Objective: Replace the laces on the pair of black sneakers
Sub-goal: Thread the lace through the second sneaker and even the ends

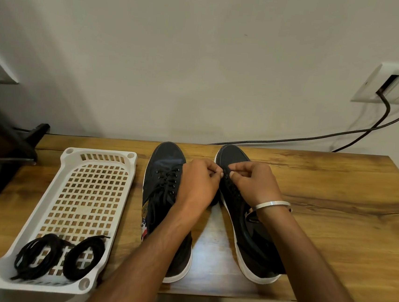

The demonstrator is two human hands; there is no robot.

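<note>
Two black sneakers with white soles stand side by side on the wooden table, toes pointing to the wall. The left sneaker (163, 186) is laced with a black lace. Over the front eyelets of the right sneaker (247, 228) my left hand (199, 182) and my right hand (254, 183) meet, each pinching the black lace (227, 170) near the toe. A silver bangle sits on my right wrist. Two coiled black laces (61, 254) lie in the near end of a white basket.
The white perforated basket (88, 176) lies left of the sneakers, reaching the table's (334, 212) front edge. A black stand (5, 156) sits at the far left. Two black cables (341, 135) run from a wall socket (395, 84) down behind the table.
</note>
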